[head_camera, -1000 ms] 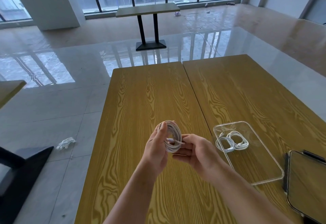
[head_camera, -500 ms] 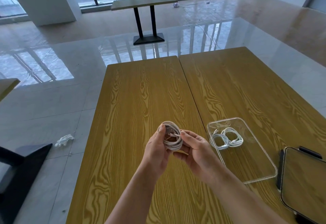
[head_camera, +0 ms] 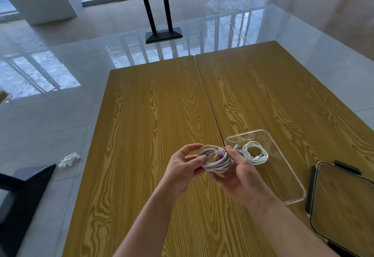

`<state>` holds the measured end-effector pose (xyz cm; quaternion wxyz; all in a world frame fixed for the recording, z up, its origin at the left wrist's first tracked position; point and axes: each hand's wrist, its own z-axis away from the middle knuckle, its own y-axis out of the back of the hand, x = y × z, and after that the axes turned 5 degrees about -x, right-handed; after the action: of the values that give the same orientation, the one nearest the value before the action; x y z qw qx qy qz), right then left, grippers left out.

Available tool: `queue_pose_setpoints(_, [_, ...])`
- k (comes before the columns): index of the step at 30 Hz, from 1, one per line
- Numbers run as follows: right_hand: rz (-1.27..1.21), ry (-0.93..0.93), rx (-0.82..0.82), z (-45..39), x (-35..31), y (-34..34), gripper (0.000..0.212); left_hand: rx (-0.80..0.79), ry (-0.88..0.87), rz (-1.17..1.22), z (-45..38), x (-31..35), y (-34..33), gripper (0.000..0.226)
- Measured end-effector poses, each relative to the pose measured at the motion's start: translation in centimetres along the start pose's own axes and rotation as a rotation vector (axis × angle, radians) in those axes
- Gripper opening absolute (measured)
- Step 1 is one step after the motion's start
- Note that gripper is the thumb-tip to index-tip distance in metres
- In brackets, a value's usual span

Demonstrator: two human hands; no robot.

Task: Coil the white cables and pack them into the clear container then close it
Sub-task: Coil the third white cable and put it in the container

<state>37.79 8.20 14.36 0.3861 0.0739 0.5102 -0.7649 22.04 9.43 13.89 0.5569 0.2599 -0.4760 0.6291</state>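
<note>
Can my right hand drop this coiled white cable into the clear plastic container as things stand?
Probably yes. The right hand shares its grip on the coiled white cable beside the clear plastic container, which lies open with bare space near the white earphones.

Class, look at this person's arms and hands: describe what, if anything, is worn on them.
Nothing is worn. Both forearms are bare as far as the frame shows, with no sleeves in view. The left hand and right hand carry no gloves, and no rings, watch or wristband are visible.

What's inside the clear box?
The clear box holds one coiled white cable. The right hand covers the box's near left corner, so that corner cannot be seen.
</note>
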Motion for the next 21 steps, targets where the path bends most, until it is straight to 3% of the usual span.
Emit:
queue_pose_setpoints(8, [0.079,0.008,0.008,-0.5,-2.4,3.8,0.020,0.051,-0.033,-0.096,-2.5,-1.1,-3.1,0.025])
queue_pose_setpoints(17, [0.113,-0.075,0.160,-1.3,-5.6,9.5,0.029,0.014,0.037,-0.235,-6.2,-3.1,-6.7,0.018])
queue_pose_setpoints(21, [0.204,-0.091,0.238,-1.3,-6.3,11.9,0.017,-0.017,0.102,-0.337,-7.7,-4.1,-8.0,0.018])
